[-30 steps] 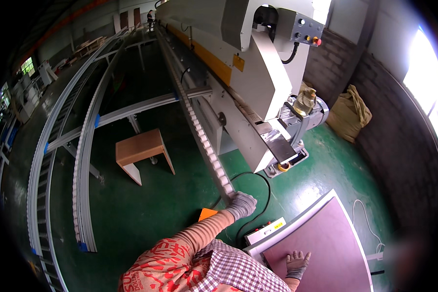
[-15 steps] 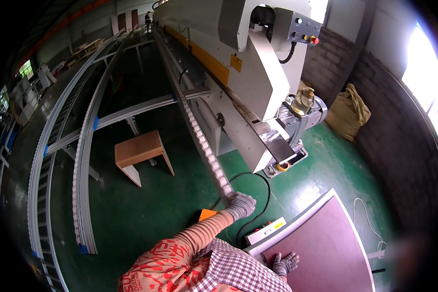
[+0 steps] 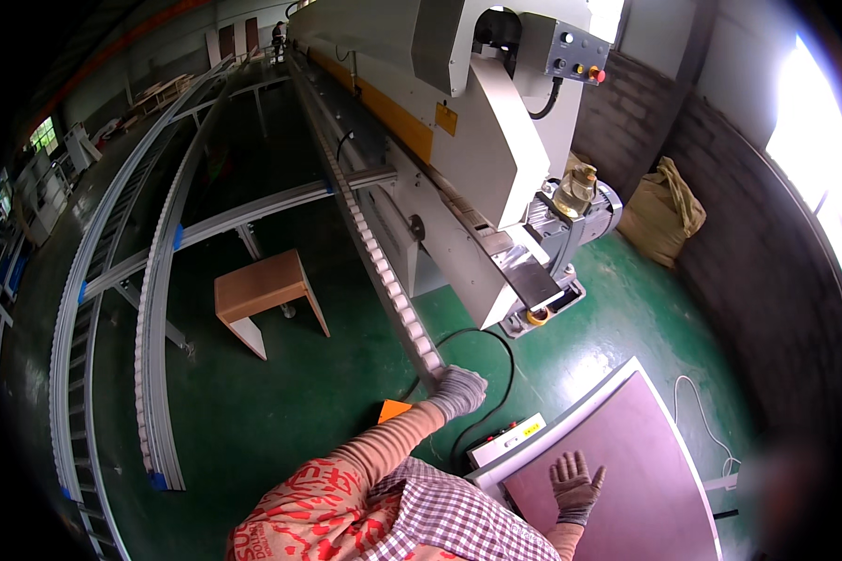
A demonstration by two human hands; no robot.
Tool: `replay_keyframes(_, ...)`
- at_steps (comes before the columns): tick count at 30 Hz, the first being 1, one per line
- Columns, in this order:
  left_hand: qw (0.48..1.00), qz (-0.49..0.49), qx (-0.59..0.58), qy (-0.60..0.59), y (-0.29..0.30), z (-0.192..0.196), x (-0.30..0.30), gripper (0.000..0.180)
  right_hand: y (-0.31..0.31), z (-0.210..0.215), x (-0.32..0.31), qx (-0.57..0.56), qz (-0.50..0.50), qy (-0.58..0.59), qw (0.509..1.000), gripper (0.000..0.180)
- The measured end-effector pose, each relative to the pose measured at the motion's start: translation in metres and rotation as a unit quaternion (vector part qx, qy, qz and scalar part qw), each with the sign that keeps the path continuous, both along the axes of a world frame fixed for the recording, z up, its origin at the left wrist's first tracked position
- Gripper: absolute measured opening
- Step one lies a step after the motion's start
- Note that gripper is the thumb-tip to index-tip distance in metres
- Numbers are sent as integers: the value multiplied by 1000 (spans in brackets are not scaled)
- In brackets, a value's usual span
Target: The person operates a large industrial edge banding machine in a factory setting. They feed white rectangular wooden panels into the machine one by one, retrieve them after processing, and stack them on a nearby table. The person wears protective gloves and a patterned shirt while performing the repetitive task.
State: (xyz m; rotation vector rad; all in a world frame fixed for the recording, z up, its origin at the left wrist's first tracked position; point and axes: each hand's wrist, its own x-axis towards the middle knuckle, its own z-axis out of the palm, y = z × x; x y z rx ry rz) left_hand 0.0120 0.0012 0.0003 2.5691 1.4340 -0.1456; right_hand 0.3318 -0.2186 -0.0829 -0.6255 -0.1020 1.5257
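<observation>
In a grey knit glove, my left hand (image 3: 459, 392) is closed round the near end of a roller rail (image 3: 395, 292), a long metal strip carrying a row of white rollers. Its fingertips are partly hidden on the far side. My right hand (image 3: 576, 484), gloved too, is open with fingers spread over a purplish-brown panel (image 3: 627, 439). Whether the palm touches the surface I cannot tell. A pale edge runs round the panel, and a white box (image 3: 508, 442) with red buttons sits beside it.
A long white and yellow machine (image 3: 496, 140) with a motor (image 3: 604, 208) stands ahead. To the left run more roller rails (image 3: 164, 374), joined by a crossbar (image 3: 253, 208). A brown stool (image 3: 264, 283) stands beneath. A black cable (image 3: 512, 369) loops on the green floor; a sack (image 3: 664, 215) leans on the wall.
My right hand has moved up and rightward over the panel, its fingers now pointing away from me. The left hand keeps its grip on the rail end. The whole view has shifted slightly.
</observation>
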Motion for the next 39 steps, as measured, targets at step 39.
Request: replay_keyframes(39,1000,-3,-11,3,2,-1,4,29,-29,-68,-24,-163,-259,191,933,71)
